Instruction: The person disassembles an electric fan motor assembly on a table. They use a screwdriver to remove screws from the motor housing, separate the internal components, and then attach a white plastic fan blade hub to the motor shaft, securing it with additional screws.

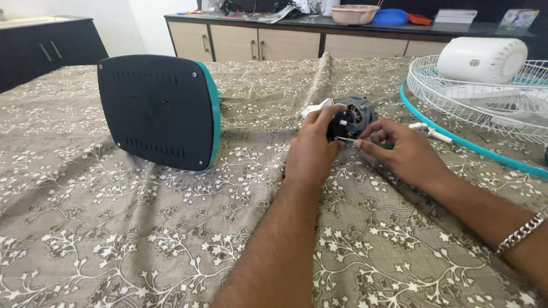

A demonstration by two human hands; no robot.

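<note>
A small grey fan motor [355, 116] with copper windings rests on the patterned cloth [142, 228]. My left hand [313, 149] grips its near side, fingers curled over the casing. My right hand [402, 151] holds a thin green-handled screwdriver [365, 142] whose tip meets the motor's front face. A silver chain bracelet [520, 232] circles my right wrist.
A black fan base with teal rim [160, 111] stands on edge at left. A white wire fan guard with teal ring [479, 102] lies at right, a white motor cover [482, 59] on it. Small white parts [431, 132] lie nearby. Cabinets and a cluttered counter [365, 25] stand behind.
</note>
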